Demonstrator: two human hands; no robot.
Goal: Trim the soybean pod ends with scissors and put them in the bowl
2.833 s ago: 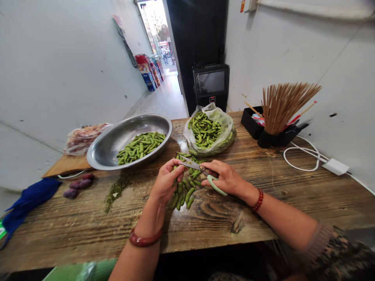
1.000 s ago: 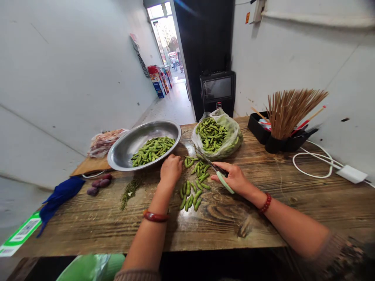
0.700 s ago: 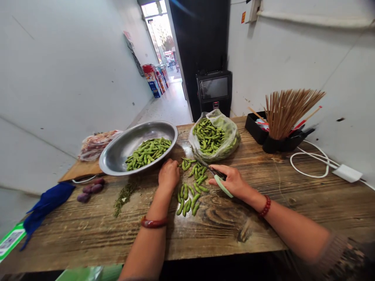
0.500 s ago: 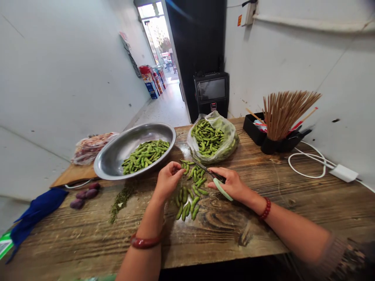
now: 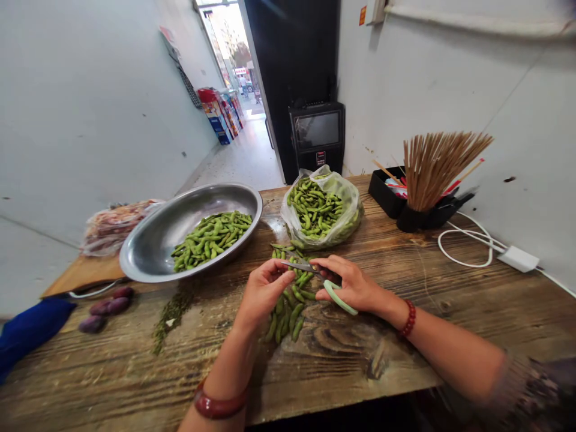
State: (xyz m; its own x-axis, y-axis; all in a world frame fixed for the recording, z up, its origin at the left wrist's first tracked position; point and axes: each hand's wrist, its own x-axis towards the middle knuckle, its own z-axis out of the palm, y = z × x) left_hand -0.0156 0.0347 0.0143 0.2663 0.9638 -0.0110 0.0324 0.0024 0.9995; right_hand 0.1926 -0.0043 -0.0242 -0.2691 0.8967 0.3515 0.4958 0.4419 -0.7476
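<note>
My right hand (image 5: 346,285) is closed around scissors (image 5: 335,294) with pale green handles. Their blades point left and reach the fingertips of my left hand (image 5: 270,288). The thumb and fingers of that hand are pinched together; whatever lies between them is hidden. Below and behind both hands, loose edamame pods (image 5: 297,321) lie on the wooden table (image 5: 360,372). A clear plastic bag (image 5: 353,219) full of edamame pods (image 5: 315,207) stands just beyond them. To the left, a wide metal basin (image 5: 148,240) holds a heap of edamame pods (image 5: 211,240).
Trimmings (image 5: 173,315) and several purple-red tubers (image 5: 105,307) lie left of my hands. Behind them are a bag of raw meat (image 5: 117,225) and a blue cloth (image 5: 38,327). At right stand a bundle of skewers (image 5: 441,174), a black holder (image 5: 387,195) and a white adapter (image 5: 518,258).
The scissor blades have swung leftward and now meet my left fingertips. My left hand has lowered a little and moved slightly right. The view has shifted slightly right.
</note>
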